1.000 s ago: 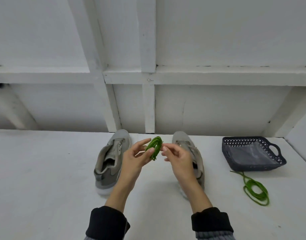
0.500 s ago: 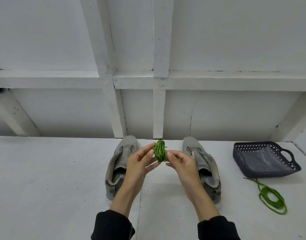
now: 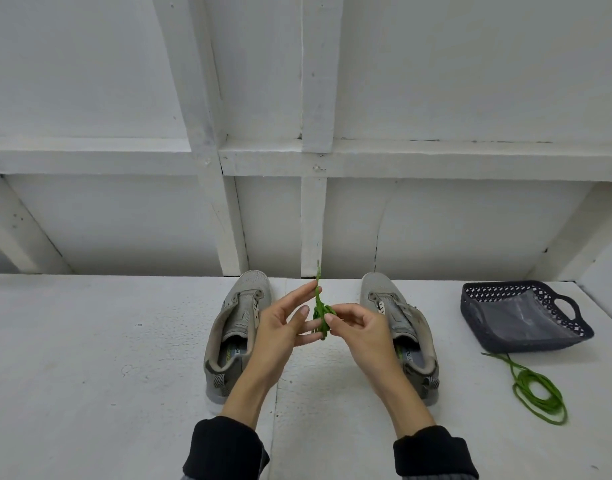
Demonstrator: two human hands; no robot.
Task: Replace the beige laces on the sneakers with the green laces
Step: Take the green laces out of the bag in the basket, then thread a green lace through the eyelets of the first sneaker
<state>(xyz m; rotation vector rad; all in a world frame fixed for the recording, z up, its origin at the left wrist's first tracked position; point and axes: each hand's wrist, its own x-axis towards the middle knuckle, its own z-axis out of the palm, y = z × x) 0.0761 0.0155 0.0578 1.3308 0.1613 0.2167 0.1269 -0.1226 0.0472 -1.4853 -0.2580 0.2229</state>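
Note:
Two grey-beige sneakers stand side by side on the white table with toes pointing away, the left sneaker (image 3: 235,327) and the right sneaker (image 3: 406,327). No laces show in their eyelets. Between and above them my right hand (image 3: 358,332) pinches a small bundle of green lace (image 3: 321,315). One end of that lace sticks up past my left hand (image 3: 282,327), whose straightened fingers touch the bundle. A second green lace (image 3: 536,393) lies coiled on the table at the right.
A dark blue plastic basket (image 3: 574,336) with a handle sits at the right, just behind the coiled lace. A white wall with beams rises right behind the sneakers. The white table (image 3: 89,375) stretches to the left.
The green bundle has loosened, and one end now stands up from it. My left fingers have spread from a pinch to straight. The view shifted slightly.

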